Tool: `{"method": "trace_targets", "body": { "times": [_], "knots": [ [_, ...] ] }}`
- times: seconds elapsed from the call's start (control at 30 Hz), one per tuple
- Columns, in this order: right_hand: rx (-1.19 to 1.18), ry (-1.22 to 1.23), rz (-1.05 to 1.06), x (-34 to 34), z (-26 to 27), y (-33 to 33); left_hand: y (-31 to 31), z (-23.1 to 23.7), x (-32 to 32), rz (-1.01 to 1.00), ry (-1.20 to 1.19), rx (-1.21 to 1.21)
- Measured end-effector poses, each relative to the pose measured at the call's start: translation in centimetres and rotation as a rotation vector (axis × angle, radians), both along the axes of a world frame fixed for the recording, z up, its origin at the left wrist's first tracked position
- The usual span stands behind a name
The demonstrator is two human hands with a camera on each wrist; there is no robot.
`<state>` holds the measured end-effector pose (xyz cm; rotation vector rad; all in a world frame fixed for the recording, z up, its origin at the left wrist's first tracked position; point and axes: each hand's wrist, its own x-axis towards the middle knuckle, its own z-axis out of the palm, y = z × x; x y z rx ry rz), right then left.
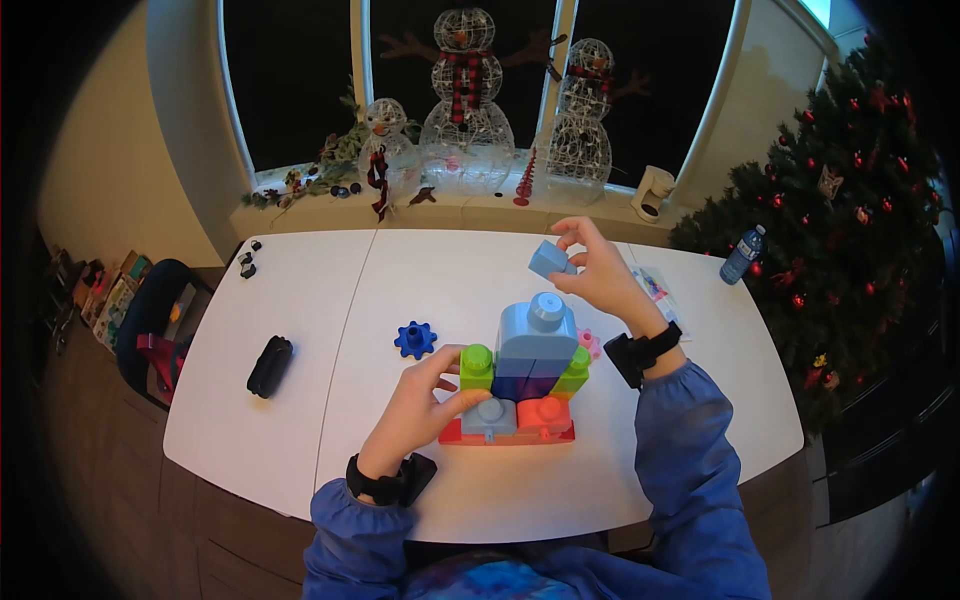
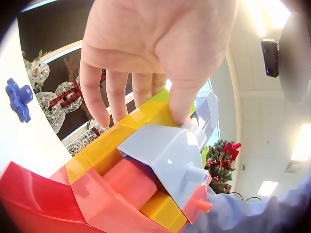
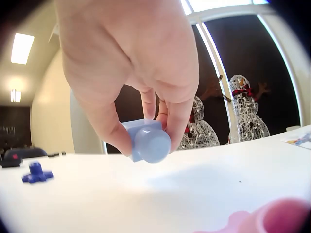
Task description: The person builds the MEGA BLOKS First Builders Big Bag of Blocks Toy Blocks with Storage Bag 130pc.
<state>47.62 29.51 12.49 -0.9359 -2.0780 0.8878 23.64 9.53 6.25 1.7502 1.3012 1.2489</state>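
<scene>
In the head view my right hand pinches a light blue building block above the table, beyond the block structure. Its round stud faces the camera in the right wrist view. My left hand holds the left side of the structure, thumb in front and fingers round the far side, by a lime green block. A large light blue block tops the structure. Lower down are purple blocks, a grey-blue block, a coral block and a red base. Yellow blocks show in the left wrist view.
A dark blue gear lies left of the structure, a pink gear behind its right side. Farther left is a black case. A water bottle and a printed sheet are at the right.
</scene>
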Motion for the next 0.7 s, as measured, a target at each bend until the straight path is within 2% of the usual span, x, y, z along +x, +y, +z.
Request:
{"method": "trace_targets", "body": {
  "times": [0.1,0.2,0.3,0.37,0.43,0.7],
  "knots": [
    [0.084,0.209,0.088,1.8,4.0,-3.1,0.1,-0.3,-0.1,0.005,-0.009,-0.005],
    [0.191,0.162,0.16,2.7,8.0,-6.4,0.0,-0.3,-0.1,0.005,0.002,-0.01],
    [0.417,0.139,0.291,2.0,9.9,-8.6,0.0,-0.3,-0.1,0.003,-0.009,-0.019],
    [0.443,0.038,0.357,1.2,11.1,-9.9,-0.1,0.0,-0.1,0.006,-0.015,-0.032],
    [0.488,-0.075,0.392,0.6,11.7,-10.5,-0.1,0.1,0.0,0.004,-0.02,-0.04],
    [0.513,-0.143,0.293,0.1,10.7,-11.4,0.0,-0.3,-0.1,0.001,0.0,-0.004]
  ]
}}
